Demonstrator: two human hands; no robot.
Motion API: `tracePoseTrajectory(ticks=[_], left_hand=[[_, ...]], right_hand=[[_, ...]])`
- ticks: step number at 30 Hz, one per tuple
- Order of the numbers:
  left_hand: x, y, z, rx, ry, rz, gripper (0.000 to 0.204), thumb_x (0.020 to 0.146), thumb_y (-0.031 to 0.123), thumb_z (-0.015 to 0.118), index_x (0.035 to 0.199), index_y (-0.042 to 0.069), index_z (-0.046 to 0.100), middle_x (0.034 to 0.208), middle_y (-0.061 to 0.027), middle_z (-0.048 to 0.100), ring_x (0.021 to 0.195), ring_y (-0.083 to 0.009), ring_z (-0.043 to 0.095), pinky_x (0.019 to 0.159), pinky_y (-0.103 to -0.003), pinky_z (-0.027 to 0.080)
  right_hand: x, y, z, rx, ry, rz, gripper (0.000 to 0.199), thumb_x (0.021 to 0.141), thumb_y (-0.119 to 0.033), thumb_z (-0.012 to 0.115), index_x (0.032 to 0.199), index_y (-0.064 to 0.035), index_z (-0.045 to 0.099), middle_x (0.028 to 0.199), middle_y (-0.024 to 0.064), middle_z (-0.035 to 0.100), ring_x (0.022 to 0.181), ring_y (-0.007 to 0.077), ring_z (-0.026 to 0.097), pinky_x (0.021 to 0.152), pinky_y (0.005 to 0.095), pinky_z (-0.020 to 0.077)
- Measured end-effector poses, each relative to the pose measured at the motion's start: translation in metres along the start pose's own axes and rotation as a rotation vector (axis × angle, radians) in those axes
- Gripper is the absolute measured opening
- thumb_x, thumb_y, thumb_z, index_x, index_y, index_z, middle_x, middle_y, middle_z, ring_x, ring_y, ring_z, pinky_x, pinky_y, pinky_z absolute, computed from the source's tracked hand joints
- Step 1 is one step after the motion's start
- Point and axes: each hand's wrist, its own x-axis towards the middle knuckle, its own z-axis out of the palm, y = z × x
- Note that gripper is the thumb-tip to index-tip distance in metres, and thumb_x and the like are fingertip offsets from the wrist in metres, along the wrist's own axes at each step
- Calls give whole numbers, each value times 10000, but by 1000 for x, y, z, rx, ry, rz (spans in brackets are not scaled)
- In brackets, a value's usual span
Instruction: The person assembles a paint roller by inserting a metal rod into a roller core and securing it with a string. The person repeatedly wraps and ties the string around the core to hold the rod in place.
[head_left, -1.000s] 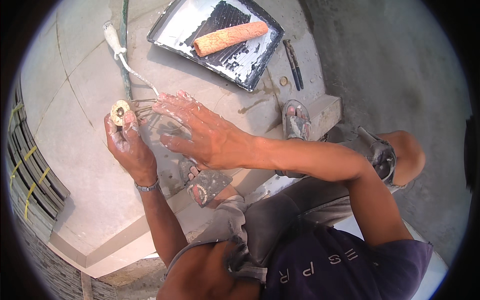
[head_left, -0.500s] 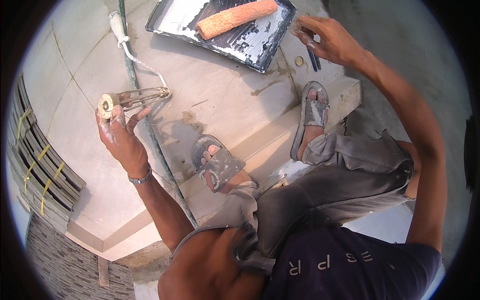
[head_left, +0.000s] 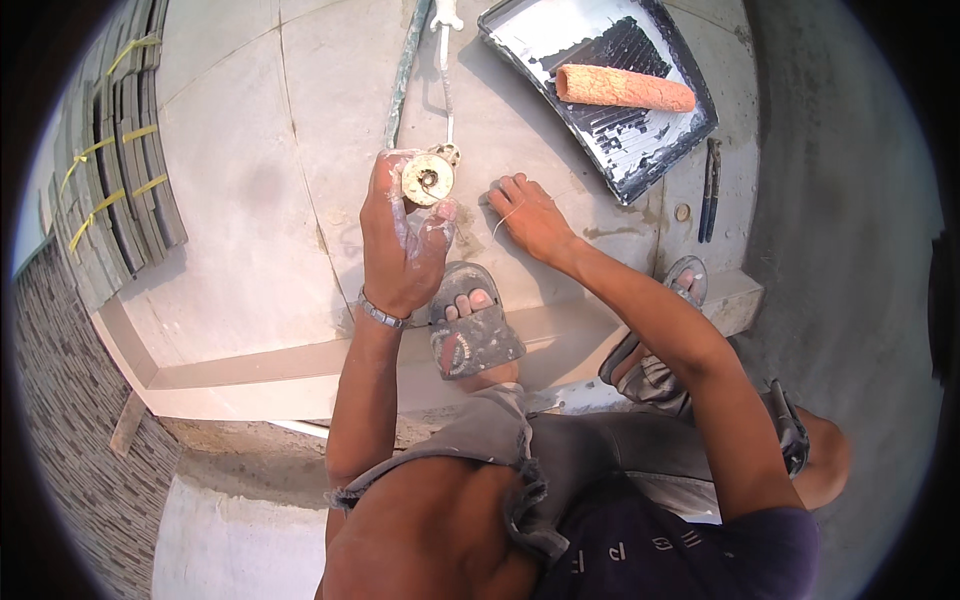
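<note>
My left hand [head_left: 402,240], smeared with white paint, is closed around the cage of a paint roller frame [head_left: 428,180]. The frame's round, cream end cap faces up, and its bent wire shank runs away from me to a white handle [head_left: 446,12]. Just right of the cap, apart from it, is my right hand [head_left: 535,222]. Its fingers are bent together, and a thin pale strand curves beside them. An orange roller sleeve [head_left: 625,88] lies off the frame, in a black paint tray [head_left: 640,183] wet with white paint.
A green hose [head_left: 407,75] runs beside the frame's handle. Two dark thin sticks [head_left: 709,190] and a small round disc [head_left: 682,212] lie right of the tray. Strapped grey slats [head_left: 112,160] are stacked at left. My sandalled foot [head_left: 475,325] rests near the step edge.
My right hand has come from beside the tray to near the roller frame. In my left hand the frame has turned so its shank points away. The whole view has shifted.
</note>
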Motion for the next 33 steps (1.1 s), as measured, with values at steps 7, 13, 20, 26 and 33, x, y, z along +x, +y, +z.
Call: tracePoseTrajectory(ticks=[7,13,20,26,33], left_hand=[[3,0,-6,95,-82,123,438,801,41,657,1198,-86,522,1034,-239,549,867,-418,575,800,-452,505],[8,-3,-4,86,-102,144,468,798,104,634,1200,-98,505,1034,-274,538,905,-477,558,823,-496,491],[12,-4,6,108,-67,200,450,822,173,595,1171,-95,503,1015,-292,516,894,-490,532,794,-536,467],[13,-7,10,83,-21,212,426,864,226,566,1145,-88,507,979,-291,503,867,-490,521,775,-544,452],[12,1,16,94,18,207,374,892,219,538,1099,-92,520,936,-292,508,845,-485,522,747,-542,446]], right_hand=[[0,15,-64,446,38,403,107,1089,-86,519,1174,-28,550,948,125,645,850,286,610,759,359,481],[19,-61,-228,709,46,114,171,1064,-154,628,1078,16,639,766,114,588,693,238,552,691,408,478],[30,-89,-249,258,122,-141,89,929,-49,685,962,33,684,840,201,636,793,435,602,722,470,480],[23,-97,-243,255,147,-42,151,911,-37,752,1051,20,749,905,162,711,816,351,674,783,399,528],[19,-98,-241,324,165,-39,141,898,-11,681,1019,46,728,914,209,704,840,426,674,754,459,523]])
